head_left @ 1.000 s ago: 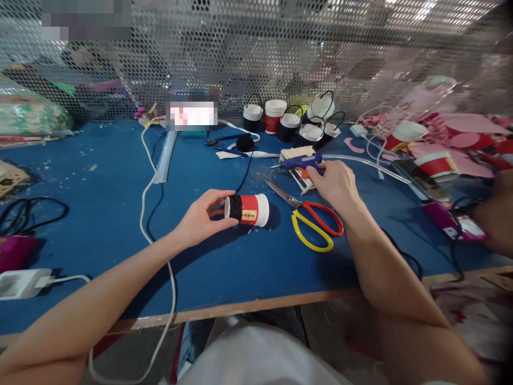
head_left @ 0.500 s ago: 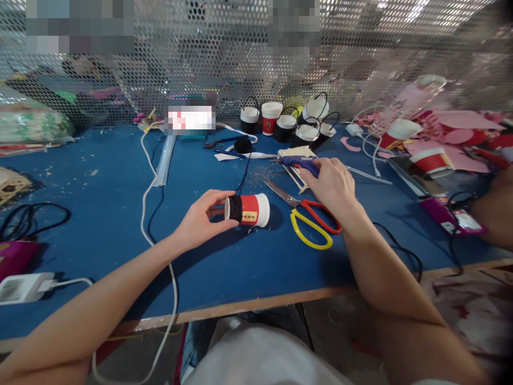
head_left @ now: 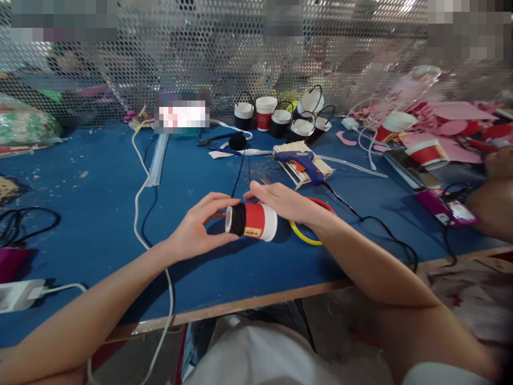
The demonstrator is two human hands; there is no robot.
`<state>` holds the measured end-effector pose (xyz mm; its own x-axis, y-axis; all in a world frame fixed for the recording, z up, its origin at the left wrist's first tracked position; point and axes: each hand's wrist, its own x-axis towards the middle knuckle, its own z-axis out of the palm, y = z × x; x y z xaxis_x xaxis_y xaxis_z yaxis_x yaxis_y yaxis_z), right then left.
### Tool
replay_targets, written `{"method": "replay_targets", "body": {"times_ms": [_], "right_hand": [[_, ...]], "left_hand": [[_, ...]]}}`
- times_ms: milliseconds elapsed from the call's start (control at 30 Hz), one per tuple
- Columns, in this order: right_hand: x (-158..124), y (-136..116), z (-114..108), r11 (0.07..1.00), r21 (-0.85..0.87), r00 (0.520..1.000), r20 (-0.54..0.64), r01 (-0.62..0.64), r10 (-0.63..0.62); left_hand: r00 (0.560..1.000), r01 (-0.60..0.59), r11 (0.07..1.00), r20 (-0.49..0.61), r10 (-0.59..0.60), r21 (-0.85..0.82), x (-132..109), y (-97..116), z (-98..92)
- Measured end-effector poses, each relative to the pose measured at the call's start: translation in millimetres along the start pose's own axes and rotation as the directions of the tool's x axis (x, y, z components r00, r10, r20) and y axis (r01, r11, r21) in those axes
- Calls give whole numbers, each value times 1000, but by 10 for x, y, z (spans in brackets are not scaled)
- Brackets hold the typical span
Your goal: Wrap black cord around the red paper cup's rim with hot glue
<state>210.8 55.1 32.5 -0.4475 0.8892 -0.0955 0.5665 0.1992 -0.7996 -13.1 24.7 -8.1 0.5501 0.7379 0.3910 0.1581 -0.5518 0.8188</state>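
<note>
Lying sideways, the paper cup (head_left: 252, 221) is gripped between both hands.
Its base is clasped by the left hand (head_left: 196, 230); its top side is touched by the right hand (head_left: 286, 203).

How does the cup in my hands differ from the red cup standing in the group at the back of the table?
The held cup lies on its side between the left hand and right hand; the back cup stands upright, untouched. The held cup has a black band wound round its bottom end; the back cup shows none. Both are red with a white rim.
</note>
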Motion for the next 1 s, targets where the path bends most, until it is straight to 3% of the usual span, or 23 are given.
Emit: {"method": "replay_targets", "body": {"times_ms": [133,233,400,533,767,1000], "right_hand": [[135,77,58,965,254,975,220,-62,4],[132,93,102,928,372,963,258,-27,-76],[32,61,178,893,450,996,66,30,-67],[-30,59,161,906,419,997,-62,62,-39],[-71,82,62,879,450,982,-162,156,-92],[-43,143,34,881,396,946,-289,259,-149]], "left_hand": [[991,-88,981,115,69,170,-4,81,19],[977,-150,961,181,109,232,3,117,28],[982,-96,975,181,60,198,-15,105,37],[992,43,999,120,-41,-20,-45,58,61],[979,181,976,115,-168,-118,-5,33,60],[927,370,916,126,-353,-153,12,38,51]]}}
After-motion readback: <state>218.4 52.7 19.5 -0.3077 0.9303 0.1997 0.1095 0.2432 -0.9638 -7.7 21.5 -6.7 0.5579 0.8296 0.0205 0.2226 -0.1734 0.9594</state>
